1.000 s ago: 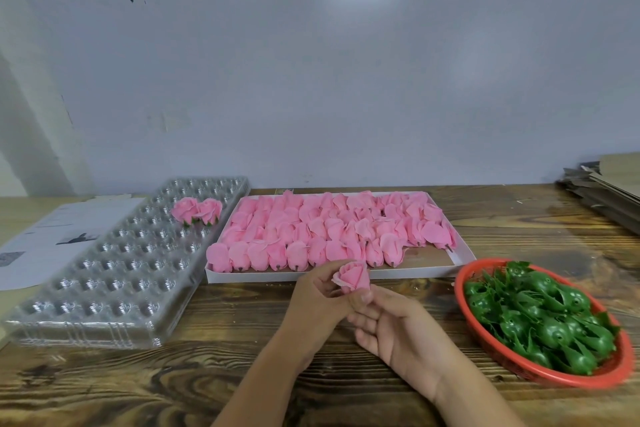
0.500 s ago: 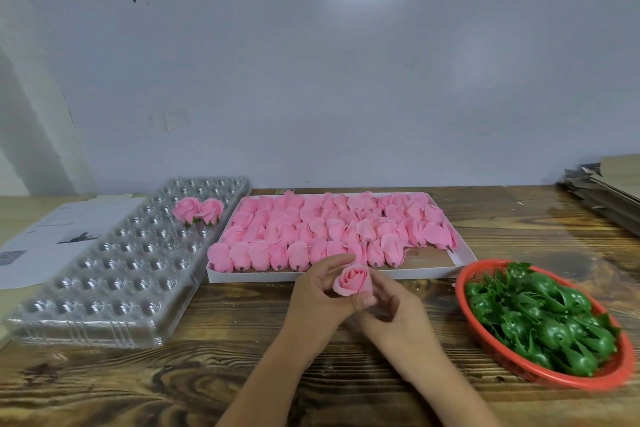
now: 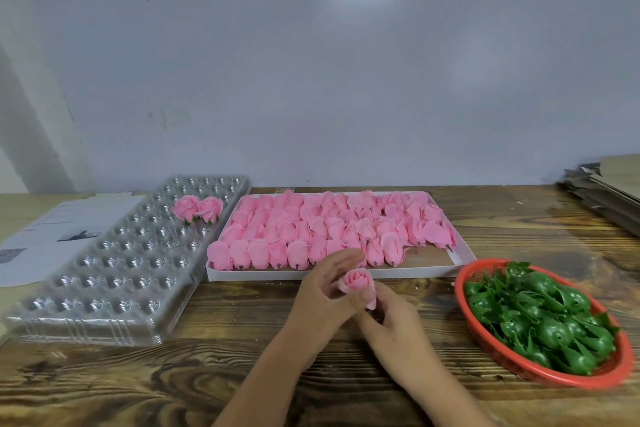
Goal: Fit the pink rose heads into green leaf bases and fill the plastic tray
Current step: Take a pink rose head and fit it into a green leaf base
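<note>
A pink rose head (image 3: pixel 358 285) is held above the table's front middle, its bloom facing me. My left hand (image 3: pixel 322 295) holds it from the left with curled fingers, and my right hand (image 3: pixel 391 319) pinches its lower end from below. No green base shows on it. A white box (image 3: pixel 415 270) full of pink rose heads lies just behind my hands. At the right a red basket (image 3: pixel 491 350) holds several green leaf bases (image 3: pixel 547 315). The clear plastic tray (image 3: pixel 114 274) lies at the left, with two finished roses (image 3: pixel 199 209) in its far cells.
White printed paper sheets (image 3: pixel 52 236) lie left of the tray. A stack of cardboard (image 3: pixel 613 191) sits at the far right edge. A pale wall stands behind the wooden table (image 3: pixel 173 385).
The rose head has turned its bloom up toward me. My right hand's fingers curled in and now pinch its lower end. Both hands stayed in about the same place.
</note>
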The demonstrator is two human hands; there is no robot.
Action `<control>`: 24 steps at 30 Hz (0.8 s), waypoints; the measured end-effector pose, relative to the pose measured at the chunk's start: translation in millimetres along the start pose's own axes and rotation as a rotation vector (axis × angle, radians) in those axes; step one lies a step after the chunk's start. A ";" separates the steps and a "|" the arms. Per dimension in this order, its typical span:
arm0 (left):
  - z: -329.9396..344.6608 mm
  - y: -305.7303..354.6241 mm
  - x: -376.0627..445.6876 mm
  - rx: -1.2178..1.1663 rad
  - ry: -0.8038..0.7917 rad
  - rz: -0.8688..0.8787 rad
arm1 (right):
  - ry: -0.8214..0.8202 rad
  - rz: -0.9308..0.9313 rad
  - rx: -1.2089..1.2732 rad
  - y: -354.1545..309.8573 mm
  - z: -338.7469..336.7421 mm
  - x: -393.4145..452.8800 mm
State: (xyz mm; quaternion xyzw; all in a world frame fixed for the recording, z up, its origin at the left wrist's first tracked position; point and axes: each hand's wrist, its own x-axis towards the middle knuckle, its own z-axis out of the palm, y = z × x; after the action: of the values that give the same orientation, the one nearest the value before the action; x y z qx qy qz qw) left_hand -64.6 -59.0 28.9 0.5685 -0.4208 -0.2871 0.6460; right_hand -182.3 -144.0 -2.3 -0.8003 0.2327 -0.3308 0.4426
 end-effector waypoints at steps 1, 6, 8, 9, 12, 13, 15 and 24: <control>-0.8 2.2 -0.2 -0.016 0.023 0.012 | -0.035 0.002 0.001 -0.4 0.7 -0.6; 0.9 8.5 -2.6 -0.079 0.066 0.034 | -0.161 -0.017 0.002 -5.0 4.6 -4.1; 2.9 9.4 -3.0 -0.015 0.072 0.047 | -0.186 -0.033 -0.002 -6.5 4.3 -4.8; 3.4 8.2 -2.9 0.011 0.068 0.050 | -0.201 -0.038 -0.011 -6.3 4.5 -5.2; 5.7 3.2 -3.2 0.073 0.044 0.056 | -0.223 -0.022 -0.023 -4.0 5.8 -6.0; 6.7 2.1 -3.7 0.084 0.032 0.058 | -0.223 -0.017 -0.025 -3.0 6.1 -5.7; 8.0 0.6 -4.4 0.117 0.018 0.068 | -0.228 -0.016 -0.028 -3.6 6.4 -5.7; 6.7 0.9 -4.0 0.136 -0.021 0.021 | -0.135 -0.031 0.032 -6.5 6.7 -6.2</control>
State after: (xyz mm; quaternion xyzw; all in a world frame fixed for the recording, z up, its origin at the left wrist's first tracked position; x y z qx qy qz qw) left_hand -72.5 -58.7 28.8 0.6035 -0.4522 -0.2569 0.6045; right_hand -181.0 -132.9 -1.3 -0.8170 0.1846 -0.2866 0.4650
